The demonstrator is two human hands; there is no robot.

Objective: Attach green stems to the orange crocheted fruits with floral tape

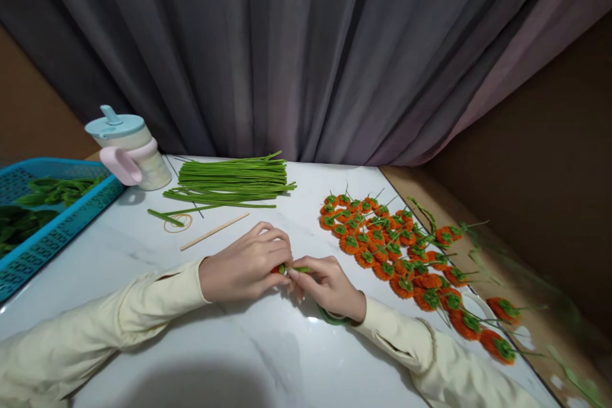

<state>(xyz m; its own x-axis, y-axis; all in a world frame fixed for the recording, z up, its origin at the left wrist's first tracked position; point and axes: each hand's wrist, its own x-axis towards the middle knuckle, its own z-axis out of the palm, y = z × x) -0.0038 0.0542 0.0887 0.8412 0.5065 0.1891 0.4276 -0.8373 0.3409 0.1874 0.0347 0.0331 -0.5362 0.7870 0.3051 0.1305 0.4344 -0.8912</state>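
Note:
Near the middle of the white table, my left hand is closed around a small orange fuzzy persimmon, most of it hidden by the fingers. My right hand meets it from the right, pinching a green fuzzy stem at the persimmon's top. The fingertips of both hands nearly touch. To the right lies a large group of finished-looking orange persimmons with green leafy tops and thin stalks. Beyond my left hand rest a thin wooden stick and a bundle of green pipe cleaners.
A blue plastic basket with green leafy pieces stands at the left edge. Beside it is a cup with a blue lid and pink handle. Rubber bands lie near the stick. A grey curtain hangs behind the table.

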